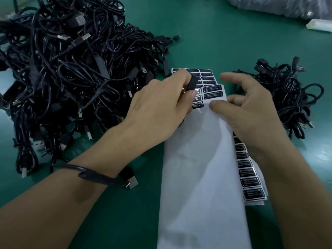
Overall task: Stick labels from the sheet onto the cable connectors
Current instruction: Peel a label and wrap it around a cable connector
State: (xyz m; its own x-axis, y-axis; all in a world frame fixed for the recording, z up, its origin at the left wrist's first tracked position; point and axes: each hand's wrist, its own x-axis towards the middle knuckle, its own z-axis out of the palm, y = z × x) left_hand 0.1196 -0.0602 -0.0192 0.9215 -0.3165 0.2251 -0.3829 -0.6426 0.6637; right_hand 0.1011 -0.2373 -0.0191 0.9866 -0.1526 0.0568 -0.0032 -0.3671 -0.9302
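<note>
A long white label sheet (201,177) lies in front of me on the green table, mostly bare backing, with black labels (212,93) left at its far end. My left hand (158,108) grips a black cable connector (191,83) over those labels; the cable runs back along my forearm to a USB plug (132,182). My right hand (249,106) rests on the sheet, thumb pressing its backing just below the labels, fingers loosely spread. A second label sheet (248,169) pokes out under the first on the right.
A large tangled heap of black cables (71,69) fills the left of the table. A smaller pile of cables (291,97) lies right of my right hand. A plastic-wrapped bundle (287,6) and a white object (319,25) sit at the far right.
</note>
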